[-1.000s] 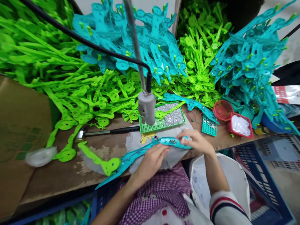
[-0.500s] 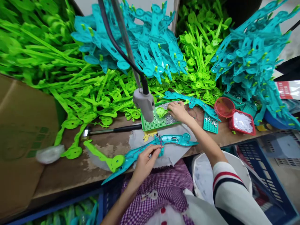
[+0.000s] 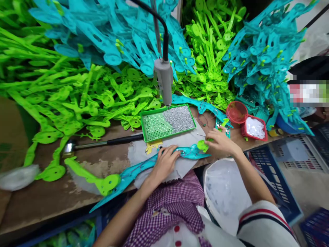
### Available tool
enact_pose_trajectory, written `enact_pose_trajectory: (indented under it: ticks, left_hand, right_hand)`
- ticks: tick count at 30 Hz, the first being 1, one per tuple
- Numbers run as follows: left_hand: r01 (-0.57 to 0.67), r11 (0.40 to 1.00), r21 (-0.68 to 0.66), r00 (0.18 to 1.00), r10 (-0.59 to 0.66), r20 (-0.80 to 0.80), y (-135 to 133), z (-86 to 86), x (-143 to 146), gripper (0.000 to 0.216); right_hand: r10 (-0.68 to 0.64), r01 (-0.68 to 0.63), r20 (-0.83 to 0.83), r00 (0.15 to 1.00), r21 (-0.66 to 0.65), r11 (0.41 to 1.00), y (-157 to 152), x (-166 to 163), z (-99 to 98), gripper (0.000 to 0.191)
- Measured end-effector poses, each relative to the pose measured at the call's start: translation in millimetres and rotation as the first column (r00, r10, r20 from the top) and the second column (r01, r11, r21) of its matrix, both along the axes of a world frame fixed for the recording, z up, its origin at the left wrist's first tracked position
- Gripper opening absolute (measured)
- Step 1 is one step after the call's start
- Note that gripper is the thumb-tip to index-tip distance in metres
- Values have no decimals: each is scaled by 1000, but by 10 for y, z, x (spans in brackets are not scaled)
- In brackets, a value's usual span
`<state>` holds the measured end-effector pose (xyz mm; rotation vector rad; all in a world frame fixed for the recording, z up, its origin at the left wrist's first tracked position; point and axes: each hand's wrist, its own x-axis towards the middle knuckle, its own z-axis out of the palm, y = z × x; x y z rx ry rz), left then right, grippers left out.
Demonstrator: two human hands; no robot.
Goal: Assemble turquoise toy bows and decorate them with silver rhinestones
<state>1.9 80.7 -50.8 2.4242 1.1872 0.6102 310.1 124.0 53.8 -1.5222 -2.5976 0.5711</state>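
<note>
A long blue plastic part [image 3: 136, 171] with thin wires along it lies slantwise on a grey cloth at the bench's front edge. My left hand [image 3: 166, 163] is closed over its middle, fingers curled across the top. In my right hand [image 3: 222, 142] is a light green plastic arm [image 3: 203, 146], pinched so that its round end hangs over the blue part's right tip. A small thin metal piece [image 3: 201, 134] shows by my right fingertips; whether I hold it cannot be made out. Another green arm [image 3: 111, 184] rests with its disc on the blue part's left end.
An electric screwdriver [image 3: 164, 80] hangs above a green tray [image 3: 156, 128] of small screws. A hammer [image 3: 102, 143] lies left of it. Red containers [image 3: 253, 127] stand at the right, a second blue part [image 3: 197, 104] behind. Blue and green piles rise at the back.
My right hand has moved from the screw tray, rightward and nearer, carrying the green arm to the blue part's right end. My left hand has flattened over the blue part. The view has shifted right.
</note>
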Motion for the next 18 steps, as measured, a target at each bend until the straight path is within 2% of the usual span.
enact_pose_trajectory:
  ticks: [4,8,14,18]
  left_hand:
    - [25,998,53,1000,-26,3,-85,-51,-176,20]
    - [17,998,60,1000,-17,-2,-113,-21,-197,19]
    - [1,999,52,1000,-1,-11,-125,-9,-178,19]
    - [4,999,50,1000,-3,-25,-121,-5,-190,19]
  right_hand:
    - [122,-122,-10,992,-21,992,112,18,-147,20]
    - [220,-224,-61,973,-70,972,283,-66,-335,20]
    - [203,-208,-101,974,-51,977,206,-140,-325,19]
    - [221,-224,-51,974,-62,972,112,-278,-479,20]
